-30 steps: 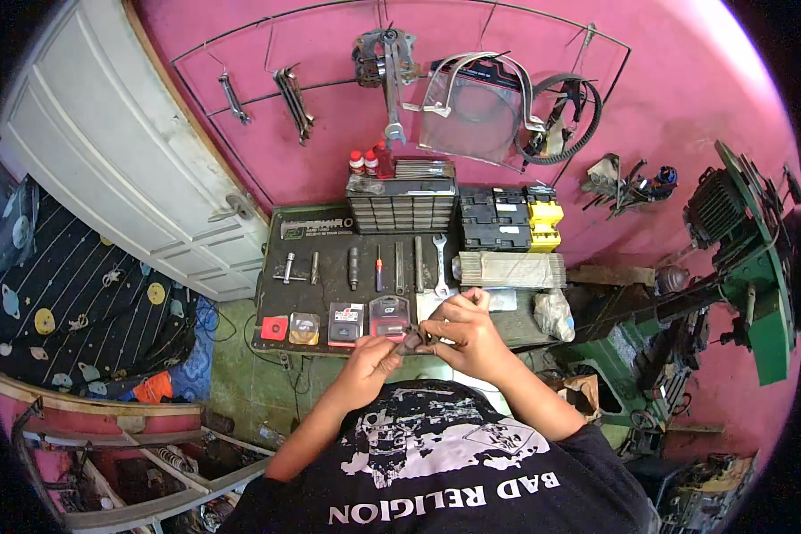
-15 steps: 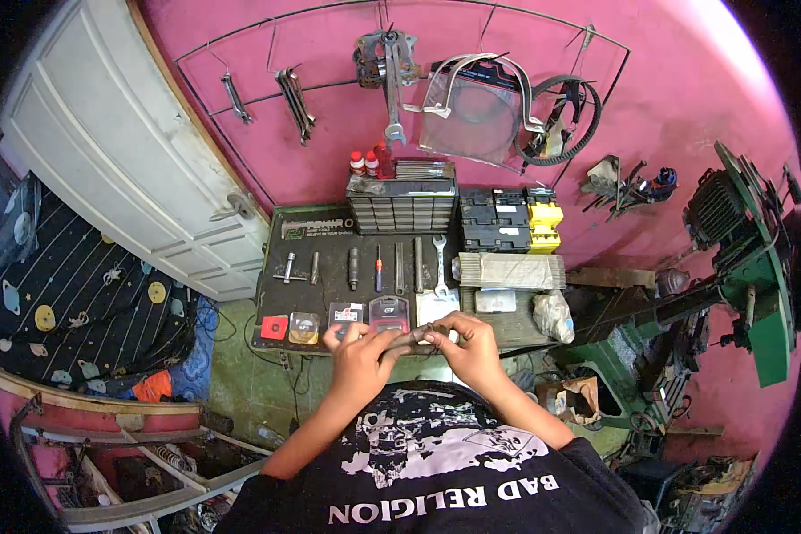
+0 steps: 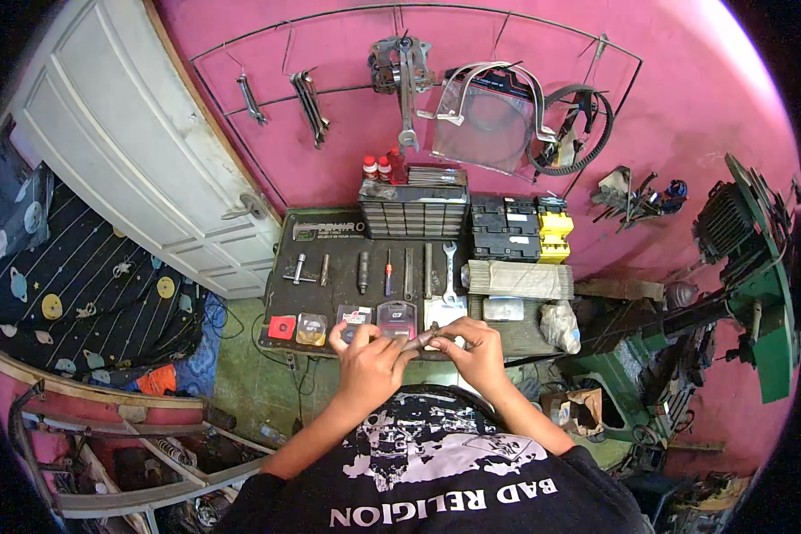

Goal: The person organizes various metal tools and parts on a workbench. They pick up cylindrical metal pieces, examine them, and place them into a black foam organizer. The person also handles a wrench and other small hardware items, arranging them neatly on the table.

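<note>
A greyish-brown metal cylinder is held between my hands, in front of the table's near edge. My left hand is closed round its left part, with the fingertips on top. My right hand pinches at its right end, where a small dark part shows by the fingertips; its kind is too small to make out. Just beyond my hands, a combination wrench lies with its lower end on a white packet. Beside it sits a clear-and-red plastic case.
On the dark table mat lie a T-handle wrench, a screwdriver and several metal rods. A drawer cabinet, black-and-yellow boxes and a bundle of welding rods stand behind. A green machine is at the right.
The whole view has shifted slightly, so the table appears a little further right and lower. The cylinder's right end shows more plainly now, and my right fingers have shifted slightly at that end.
</note>
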